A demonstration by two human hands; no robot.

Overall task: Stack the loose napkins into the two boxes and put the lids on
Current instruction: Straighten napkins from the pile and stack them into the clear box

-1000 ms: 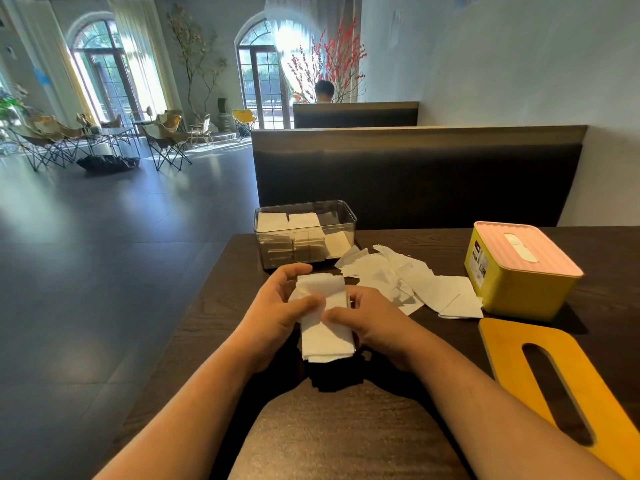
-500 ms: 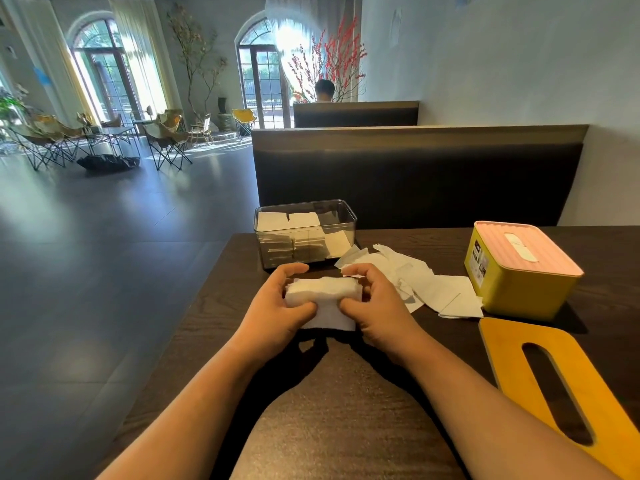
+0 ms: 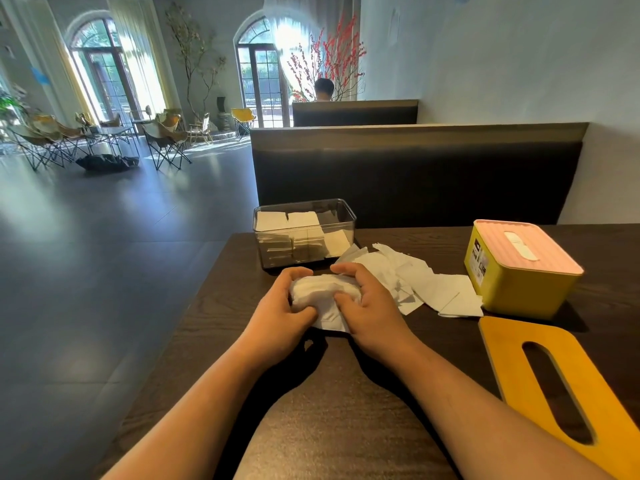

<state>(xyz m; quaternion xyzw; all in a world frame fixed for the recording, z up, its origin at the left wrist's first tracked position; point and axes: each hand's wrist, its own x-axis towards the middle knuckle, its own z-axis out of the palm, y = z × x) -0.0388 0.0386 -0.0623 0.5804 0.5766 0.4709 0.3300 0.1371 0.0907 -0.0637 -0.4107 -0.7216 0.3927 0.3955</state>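
Napkin stack (image 3: 320,294) turning crosswise since second ago, now bunching between palms; left hand (image 3: 280,306) and right hand (image 3: 367,306) gripping its ends, fingers curling over; stack sitting just before clear box (image 3: 304,233) at table's far-left corner; probably readying to load it; loose napkins (image 3: 426,285) waiting mid-table

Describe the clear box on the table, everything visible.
The clear box is a transparent, plastic-looking rectangular tub with rounded corners, lidless, upright at the dark table's far left corner. Stacks of folded white napkins fill its left and middle; the right end holds fewer. Loose napkins reach its front right corner.
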